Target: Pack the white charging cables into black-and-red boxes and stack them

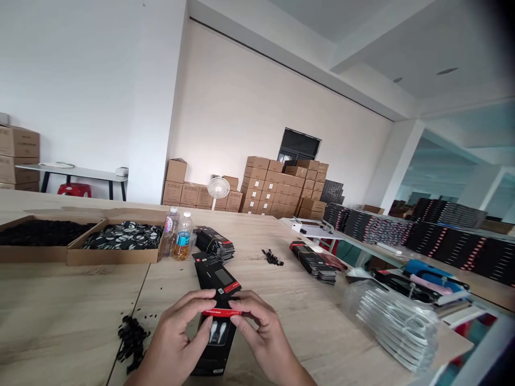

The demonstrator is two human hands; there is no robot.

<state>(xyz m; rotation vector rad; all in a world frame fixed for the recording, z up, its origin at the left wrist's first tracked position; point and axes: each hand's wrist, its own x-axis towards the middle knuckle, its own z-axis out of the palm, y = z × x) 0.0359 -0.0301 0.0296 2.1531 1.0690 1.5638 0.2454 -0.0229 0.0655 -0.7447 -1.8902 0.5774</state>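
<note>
In the head view, a black cable box (215,354) with white cable plugs pictured on it is between my two hands. My left hand (181,327) pinches the left end of its red top edge (219,312) between thumb and fingers. Opposite it, my right hand (261,324) pinches the right end the same way. Just beyond my fingertips lie flat black boxes (215,276) with red ends, overlapping on the table. Behind those is a bundled stack of the same boxes (215,244). Small black pieces (132,340) are heaped left of my left hand.
Two cardboard trays (115,257) of black parts and two plastic bottles (183,236) stand at the left back. Rightward are more small black pieces (272,257), another box bundle (311,262) and stacked clear plastic trays (396,321). Cartons (269,185) line the wall.
</note>
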